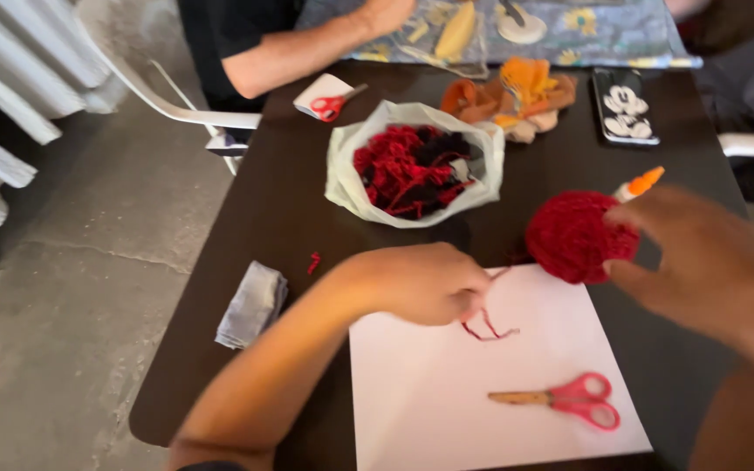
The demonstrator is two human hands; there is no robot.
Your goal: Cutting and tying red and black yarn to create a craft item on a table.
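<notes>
Dark table; right hand holds red yarn ball, left hand seemingly pinching strand.

a: that red ball looks like fuzzy yarn; the sheet i see under it is matt white paper.

b: i see red plastic scissor handles, a dark smooth table.

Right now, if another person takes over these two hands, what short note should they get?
Left hand: fingers pinch a loose red yarn strand over the white sheet.
Right hand: holds the red yarn ball above the sheet's far corner.
Red-handled scissors lie on the sheet; the bag of yarn scraps sits behind.
Done: a short strand pulled out.
Left: no yarn stuck on the sheet yet.
</notes>
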